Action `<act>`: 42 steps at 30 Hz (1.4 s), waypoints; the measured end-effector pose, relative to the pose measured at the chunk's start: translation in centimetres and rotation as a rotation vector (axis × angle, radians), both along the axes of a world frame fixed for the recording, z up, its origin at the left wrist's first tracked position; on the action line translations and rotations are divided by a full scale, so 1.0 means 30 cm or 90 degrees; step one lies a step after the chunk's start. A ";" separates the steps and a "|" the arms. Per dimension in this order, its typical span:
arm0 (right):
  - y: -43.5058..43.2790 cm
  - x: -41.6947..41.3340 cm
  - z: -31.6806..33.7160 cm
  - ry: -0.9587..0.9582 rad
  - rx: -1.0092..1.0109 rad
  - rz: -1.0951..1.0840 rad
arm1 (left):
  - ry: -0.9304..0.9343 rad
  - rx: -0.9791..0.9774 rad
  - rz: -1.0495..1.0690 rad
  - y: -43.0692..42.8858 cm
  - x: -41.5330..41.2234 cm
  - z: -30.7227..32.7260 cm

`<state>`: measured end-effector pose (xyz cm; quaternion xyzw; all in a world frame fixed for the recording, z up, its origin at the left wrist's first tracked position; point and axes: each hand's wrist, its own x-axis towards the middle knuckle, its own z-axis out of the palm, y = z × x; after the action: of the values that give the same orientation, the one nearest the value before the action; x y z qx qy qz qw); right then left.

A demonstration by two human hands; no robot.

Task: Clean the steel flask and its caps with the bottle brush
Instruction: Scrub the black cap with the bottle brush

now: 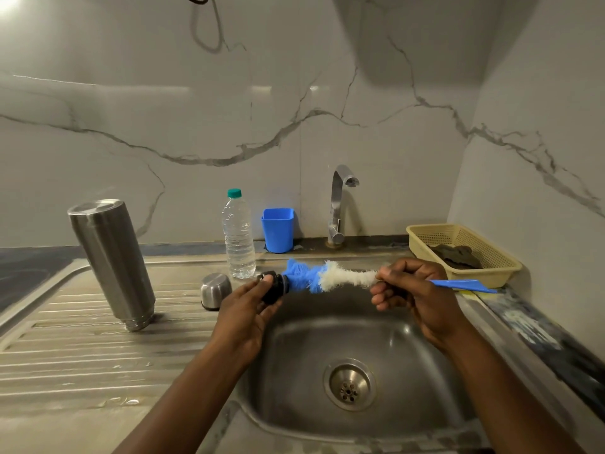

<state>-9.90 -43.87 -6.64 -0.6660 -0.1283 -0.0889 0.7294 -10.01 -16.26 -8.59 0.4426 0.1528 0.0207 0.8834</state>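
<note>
While the left hand [247, 306] is holding the black inner cap [273, 288] above the sink [294, 339], its grip is clamping the cap, w/ thumb on top & fingers curled underneath. The right hand [409, 286] is holding the bottle brush [327, 278] approx. level, its grip pinching the stem right where the white bristles end. The brush's blue handle [465, 285] is sticking out past that hand to the right, twd the basket [491, 273]. The blue bristle tip is touching the cap's end, & the white bristles are sitting btwn the blue part & the right hand. Both hands are hovering over the back half of the sink, w/ the drain strainer [349, 384] lying below them, nearer the camera.

The steel flask [113, 260] is standing upside down, mouth down, on the ribbed surface [82, 339] left of the sink, well apart from both hands & appearing to lean in this wide-angle view. The steel outer cap [215, 290] is sitting dome-up on the same surface, btwn flask & left hand, near the sink's edge. Water drops are lying on the ribs.

A clear water bottle [238, 237] w/ a green top is standing just behind the steel outer cap, & a blue cup [277, 229] is sitting beside it on the right. The tap [339, 204] is rising behind the sink. The basket is sitting at the back right corner, holding a dark cloth [458, 255].
</note>
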 end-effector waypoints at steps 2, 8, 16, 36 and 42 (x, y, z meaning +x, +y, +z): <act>0.014 -0.001 -0.005 -0.005 -0.002 0.002 | 0.001 0.004 -0.037 -0.016 -0.008 -0.009; -0.001 -0.006 0.005 -0.012 0.013 -0.010 | -0.001 -0.009 -0.027 -0.010 0.004 -0.006; 0.015 -0.006 -0.006 -0.009 0.001 0.014 | -0.001 -0.019 -0.057 -0.003 0.000 -0.008; 0.014 -0.014 0.006 -0.012 0.005 0.016 | -0.012 -0.073 -0.058 0.014 0.016 -0.005; 0.037 -0.021 -0.001 -0.018 -0.011 0.026 | 0.003 -0.054 -0.089 0.006 0.008 -0.021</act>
<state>-10.53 -42.78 -6.67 -0.6684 -0.1532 -0.0825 0.7232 -9.76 -16.10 -9.22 0.4143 0.1247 -0.0485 0.9003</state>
